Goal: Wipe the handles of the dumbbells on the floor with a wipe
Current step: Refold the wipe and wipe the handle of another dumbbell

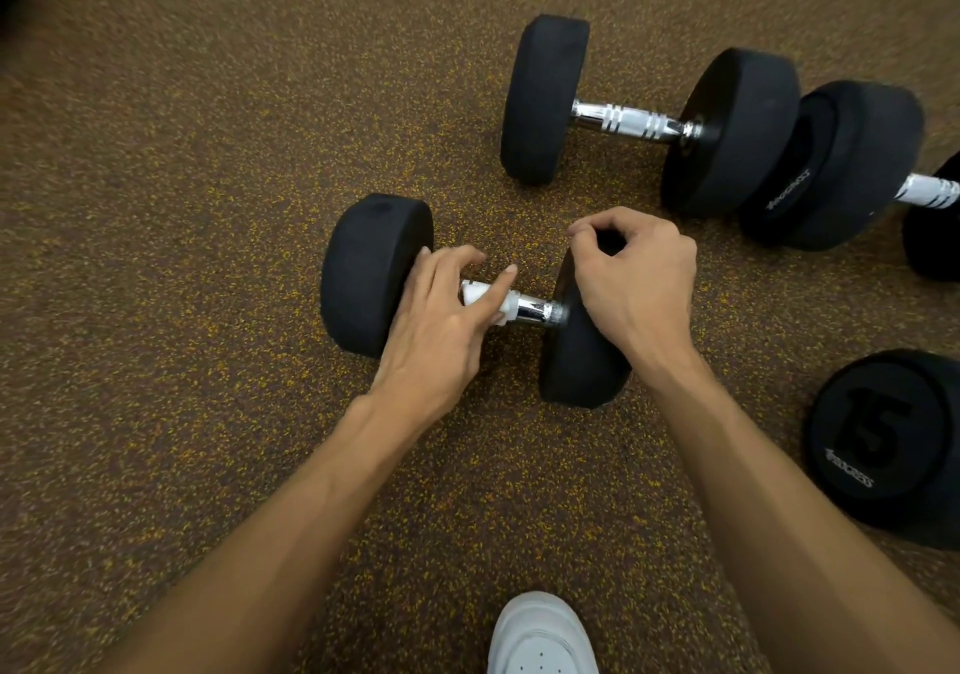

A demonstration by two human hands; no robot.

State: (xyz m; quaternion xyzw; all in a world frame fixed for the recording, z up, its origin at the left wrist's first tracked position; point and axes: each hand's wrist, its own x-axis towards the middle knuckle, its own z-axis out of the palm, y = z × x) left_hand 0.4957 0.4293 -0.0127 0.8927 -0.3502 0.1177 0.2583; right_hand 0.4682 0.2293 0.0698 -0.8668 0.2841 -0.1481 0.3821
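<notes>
White wipe meets left hand's open grip; right hand clasps dumbbell.

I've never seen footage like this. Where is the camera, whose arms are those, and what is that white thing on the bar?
No machine here: a person wears one camera on the head, looking down, so the arms are their own. The left hand presses a white wipe against the handle of the nearest dumbbell; the right hand grips its weight end. Three more dumbbells lie on the speckled floor, one marked 15. A white shoe shows below.
</notes>
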